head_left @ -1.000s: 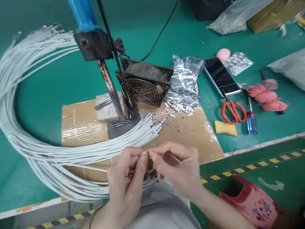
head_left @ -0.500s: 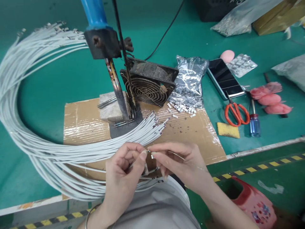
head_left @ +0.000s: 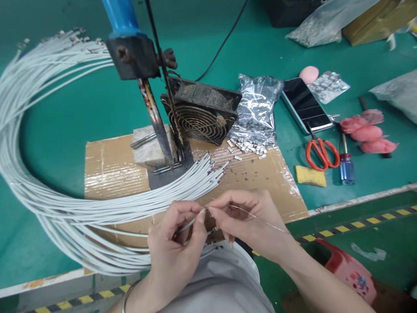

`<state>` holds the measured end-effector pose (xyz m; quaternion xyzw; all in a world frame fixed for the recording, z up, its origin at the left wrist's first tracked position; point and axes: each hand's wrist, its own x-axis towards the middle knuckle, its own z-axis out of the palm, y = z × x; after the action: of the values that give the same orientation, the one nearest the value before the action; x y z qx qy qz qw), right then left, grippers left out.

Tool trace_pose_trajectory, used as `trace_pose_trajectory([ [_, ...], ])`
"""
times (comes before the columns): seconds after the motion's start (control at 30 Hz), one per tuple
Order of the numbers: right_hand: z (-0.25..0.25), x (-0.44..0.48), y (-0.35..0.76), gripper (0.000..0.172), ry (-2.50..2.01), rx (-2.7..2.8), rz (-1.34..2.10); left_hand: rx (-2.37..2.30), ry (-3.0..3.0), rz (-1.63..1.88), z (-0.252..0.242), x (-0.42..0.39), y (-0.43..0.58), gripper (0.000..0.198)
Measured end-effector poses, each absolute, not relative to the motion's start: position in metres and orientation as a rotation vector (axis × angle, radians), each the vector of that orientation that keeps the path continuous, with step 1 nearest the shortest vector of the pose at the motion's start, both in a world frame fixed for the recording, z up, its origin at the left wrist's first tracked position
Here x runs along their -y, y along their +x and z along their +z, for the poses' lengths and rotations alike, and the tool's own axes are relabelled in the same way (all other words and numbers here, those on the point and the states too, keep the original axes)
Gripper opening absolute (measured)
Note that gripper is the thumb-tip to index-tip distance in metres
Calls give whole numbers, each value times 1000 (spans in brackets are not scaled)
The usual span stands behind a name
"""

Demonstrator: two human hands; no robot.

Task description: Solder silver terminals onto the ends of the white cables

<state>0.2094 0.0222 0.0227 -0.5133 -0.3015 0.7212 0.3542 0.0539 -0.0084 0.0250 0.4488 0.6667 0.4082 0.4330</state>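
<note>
My left hand (head_left: pixel 177 245) is closed, thumb and forefinger pinching a white cable (head_left: pixel 186 226) near its end. Opposite it, my right hand (head_left: pixel 249 219) is closed too, and a thin silvery solder wire (head_left: pixel 244 210) runs through it and back over the wrist. The fingertips of both hands meet over the cable's end, where a tiny metal piece shows but is mostly covered. Just beyond, a thick bundle of white cables (head_left: pixel 130 206) lies with its dark-tipped ends on the cardboard (head_left: pixel 263 187).
A soldering iron (head_left: pixel 153 115) in a stand points down behind the cable ends. Beside it are a fan (head_left: pixel 200 115) and a bag (head_left: pixel 257 104) with spilled small metal connectors (head_left: pixel 249 146). At right lie a phone (head_left: pixel 306 104), orange scissors (head_left: pixel 322 154), a screwdriver (head_left: pixel 347 167) and a yellow sponge (head_left: pixel 310 176).
My left hand has shifted slightly right, and the fingertips of both hands now hide more of the small metal piece. The view has moved a little, so the bench appears farther left.
</note>
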Motion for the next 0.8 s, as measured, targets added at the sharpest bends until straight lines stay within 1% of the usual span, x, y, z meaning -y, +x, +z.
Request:
trace_pose_trajectory([
  [0.13, 25, -21, 209, 28, -1311, 797, 1843, -1611, 1100, 979, 26, 9, 50, 13],
  [0.23, 20, -20, 213, 32, -1283, 815, 1852, -1591, 1036, 946, 30, 7, 49, 15],
  [0.37, 10, -21, 221, 38, -1258, 736, 1744, -1572, 845, 1005, 35, 0, 47, 13],
  [0.43, 6, -20, 223, 32, -1221, 692, 1708, -1533, 774, 1035, 34, -4, 43, 13],
  [0.6, 1, -16, 215, 2, -1115, 814, 1635, -1359, 760, 1007, 22, -6, 31, 17],
  [0.8, 1, -14, 206, 16, -1055, 889, 1603, -1306, 728, 986, 17, -3, 27, 26],
])
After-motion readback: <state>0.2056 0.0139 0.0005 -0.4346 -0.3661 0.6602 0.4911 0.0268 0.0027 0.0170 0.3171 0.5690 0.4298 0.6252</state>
